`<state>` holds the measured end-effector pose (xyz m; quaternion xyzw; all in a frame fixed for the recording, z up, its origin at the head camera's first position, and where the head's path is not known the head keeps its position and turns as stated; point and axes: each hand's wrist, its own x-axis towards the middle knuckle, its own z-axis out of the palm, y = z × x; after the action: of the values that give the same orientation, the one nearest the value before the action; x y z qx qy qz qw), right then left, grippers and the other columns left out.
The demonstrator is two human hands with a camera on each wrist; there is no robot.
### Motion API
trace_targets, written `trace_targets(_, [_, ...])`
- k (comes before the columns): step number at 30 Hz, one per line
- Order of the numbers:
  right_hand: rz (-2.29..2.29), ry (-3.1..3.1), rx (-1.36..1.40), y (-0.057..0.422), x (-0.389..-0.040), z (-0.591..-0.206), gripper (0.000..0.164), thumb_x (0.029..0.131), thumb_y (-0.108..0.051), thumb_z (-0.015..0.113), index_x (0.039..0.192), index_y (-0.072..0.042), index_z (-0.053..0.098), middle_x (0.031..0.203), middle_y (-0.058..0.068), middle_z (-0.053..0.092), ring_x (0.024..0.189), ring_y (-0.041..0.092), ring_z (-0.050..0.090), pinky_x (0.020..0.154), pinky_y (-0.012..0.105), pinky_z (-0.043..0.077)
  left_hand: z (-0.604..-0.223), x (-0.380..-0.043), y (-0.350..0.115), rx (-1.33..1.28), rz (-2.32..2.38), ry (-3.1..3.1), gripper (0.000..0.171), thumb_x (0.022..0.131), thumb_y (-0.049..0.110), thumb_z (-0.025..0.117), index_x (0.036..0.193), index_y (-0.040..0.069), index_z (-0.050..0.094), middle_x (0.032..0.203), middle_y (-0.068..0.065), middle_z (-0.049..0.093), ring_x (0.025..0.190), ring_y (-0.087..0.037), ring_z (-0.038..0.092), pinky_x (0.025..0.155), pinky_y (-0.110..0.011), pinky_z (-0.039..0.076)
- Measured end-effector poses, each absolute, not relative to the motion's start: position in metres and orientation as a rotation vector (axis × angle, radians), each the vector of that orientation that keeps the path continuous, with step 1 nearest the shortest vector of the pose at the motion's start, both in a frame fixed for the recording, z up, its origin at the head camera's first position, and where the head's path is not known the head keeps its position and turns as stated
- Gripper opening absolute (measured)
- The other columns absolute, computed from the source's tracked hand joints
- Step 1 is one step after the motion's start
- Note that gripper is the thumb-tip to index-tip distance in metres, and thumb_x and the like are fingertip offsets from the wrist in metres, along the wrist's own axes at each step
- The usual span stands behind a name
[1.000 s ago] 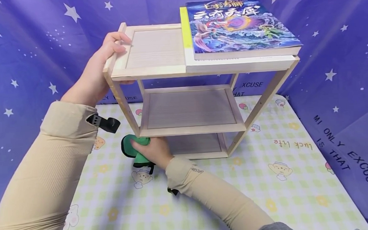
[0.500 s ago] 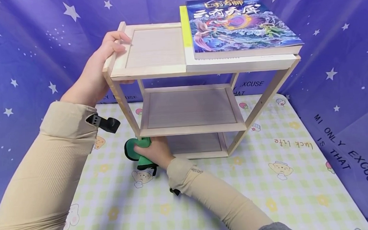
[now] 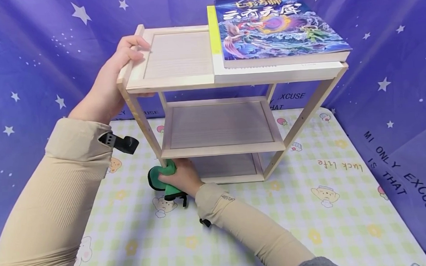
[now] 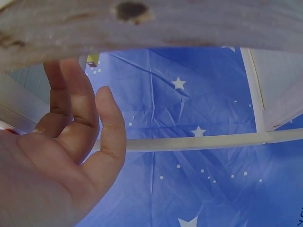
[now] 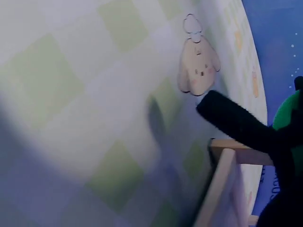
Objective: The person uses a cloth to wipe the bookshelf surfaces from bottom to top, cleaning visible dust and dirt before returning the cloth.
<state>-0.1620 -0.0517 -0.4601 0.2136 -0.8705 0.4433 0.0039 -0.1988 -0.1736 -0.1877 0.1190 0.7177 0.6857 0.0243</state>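
My left hand (image 3: 117, 75) grips the raised left end of a pale wooden three-tier shelf (image 3: 180, 54), fingers over its top edge. In the left wrist view, curled fingers (image 4: 111, 123) show below a wooden bar. Low at the shelf's front left leg, my right hand (image 3: 182, 176) holds a green fabric piece with black edging (image 3: 157, 178), thumb pressed on it; the far fingers are hidden behind the leg and middle tier. A black strip (image 5: 236, 120) and some green of this piece show in the right wrist view, over the shelf's wooden corner (image 5: 222, 146).
Two stacked books, the upper one with a blue illustrated cover (image 3: 272, 29), lie on the top tier's right half. The shelf stands on a checked tablecloth (image 3: 268, 226). A purple star-patterned curtain (image 3: 386, 59) hangs behind and at both sides.
My right hand has shifted slightly right and down with the green fabric piece, along the shelf's front left leg. The left hand keeps its grip on the shelf's top.
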Motion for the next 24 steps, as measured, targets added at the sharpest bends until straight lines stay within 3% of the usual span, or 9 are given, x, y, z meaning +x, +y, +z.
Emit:
trace_targets(2, [1.340, -2.792, 0.684, -0.048, -0.161, -0.466, 0.028, 0.080, -0.034, 0.075, 0.101, -0.019, 0.064, 0.090, -0.005, 0.063, 0.088, 0.013, 0.056, 0.083, 0.025, 0.048, -0.188, -0.199, -0.173, 0.367, 2.128, 2.210, 0.019, 0.096, 0.023, 0.039, 0.111, 0.028, 0.049, 0.142, -0.005, 0.029, 0.106, -0.029, 0.049, 0.062, -0.037, 0.051])
trace_targets(5, [1.155, -2.902, 0.727, -0.043, -0.158, -0.478, 0.026, 0.081, -0.037, 0.074, 0.095, -0.020, 0.062, 0.085, -0.009, 0.061, 0.091, 0.013, 0.054, 0.089, 0.025, 0.044, -0.189, -0.198, -0.173, 0.362, 2.134, 2.196, 0.018, 0.096, 0.022, 0.040, 0.111, 0.027, 0.049, 0.142, -0.005, 0.029, 0.105, -0.028, 0.050, 0.062, -0.036, 0.052])
trace_targets(7, [1.030, -2.953, 0.741, -0.041, -0.156, -0.484, 0.025, 0.080, -0.039, 0.073, 0.086, -0.021, 0.057, 0.077, -0.012, 0.058, 0.089, 0.014, 0.053, 0.089, 0.026, 0.043, -0.190, -0.198, -0.172, 0.359, 2.140, 2.186, 0.018, 0.096, 0.022, 0.040, 0.111, 0.027, 0.049, 0.143, -0.005, 0.029, 0.105, -0.028, 0.050, 0.061, -0.037, 0.052])
trace_targets(10, [0.971, -2.967, 0.751, -0.039, -0.156, -0.486, 0.026, 0.080, -0.040, 0.074, 0.087, -0.022, 0.057, 0.077, -0.012, 0.059, 0.090, 0.016, 0.053, 0.089, 0.027, 0.042, -0.190, -0.198, -0.172, 0.369, 2.128, 2.207, 0.019, 0.096, 0.022, 0.039, 0.111, 0.027, 0.049, 0.144, -0.005, 0.028, 0.106, -0.029, 0.049, 0.062, -0.037, 0.052])
trace_targets(18, [1.065, -3.002, 0.753, -0.040, -0.157, -0.480, 0.033, 0.081, -0.036, 0.077, 0.105, -0.018, 0.063, 0.094, -0.006, 0.067, 0.096, 0.018, 0.054, 0.089, 0.028, 0.044, -0.189, -0.199, -0.171, 0.367, 2.134, 2.218, 0.018, 0.095, 0.023, 0.040, 0.110, 0.027, 0.049, 0.143, -0.006, 0.029, 0.110, -0.030, 0.046, 0.061, -0.036, 0.051])
trace_targets(24, [1.351, -3.102, 0.769, -0.039, -0.165, -0.472, 0.065, 0.077, -0.019, 0.083, 0.135, -0.013, 0.055, 0.127, 0.006, 0.063, 0.120, 0.026, 0.051, 0.106, 0.034, 0.039, -0.189, -0.201, -0.173, 0.359, 2.151, 2.205, 0.018, 0.095, 0.023, 0.041, 0.110, 0.027, 0.050, 0.142, -0.006, 0.029, 0.109, -0.030, 0.047, 0.060, -0.035, 0.051])
